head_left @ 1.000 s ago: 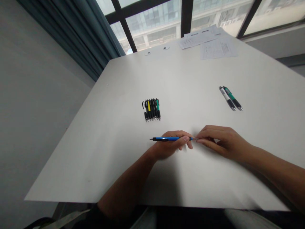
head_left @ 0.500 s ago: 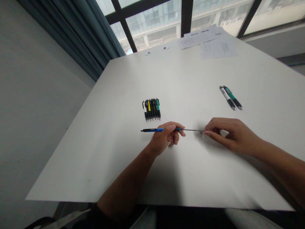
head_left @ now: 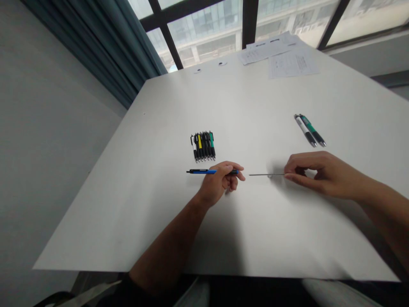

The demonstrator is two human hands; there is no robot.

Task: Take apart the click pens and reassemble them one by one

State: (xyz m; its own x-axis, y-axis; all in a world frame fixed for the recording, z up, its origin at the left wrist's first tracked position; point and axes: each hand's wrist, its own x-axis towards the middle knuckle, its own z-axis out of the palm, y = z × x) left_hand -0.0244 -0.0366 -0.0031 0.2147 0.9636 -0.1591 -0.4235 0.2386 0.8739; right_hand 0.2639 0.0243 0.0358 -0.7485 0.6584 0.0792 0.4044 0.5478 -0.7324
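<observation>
Between thumb and fingers, my left hand (head_left: 220,181) grips the blue pen barrel (head_left: 201,172), which lies level with its clip end pointing left. My right hand (head_left: 316,172) pinches one end of a thin dark pen refill (head_left: 259,175). The refill's free end points at the barrel's open right end, with a small gap between them. A small pale piece (head_left: 271,176), too blurred to name, shows on the table just below the refill.
A row of several pens (head_left: 203,147), with black, yellow, white and green barrels, lies just beyond my left hand. Two pens (head_left: 309,130), white and green, lie past my right hand. Papers (head_left: 292,64) are at the table's far edge by the window.
My right hand has moved right, and the refill has come fully out of the pen barrel. The left hand, with the barrel, has shifted slightly left.
</observation>
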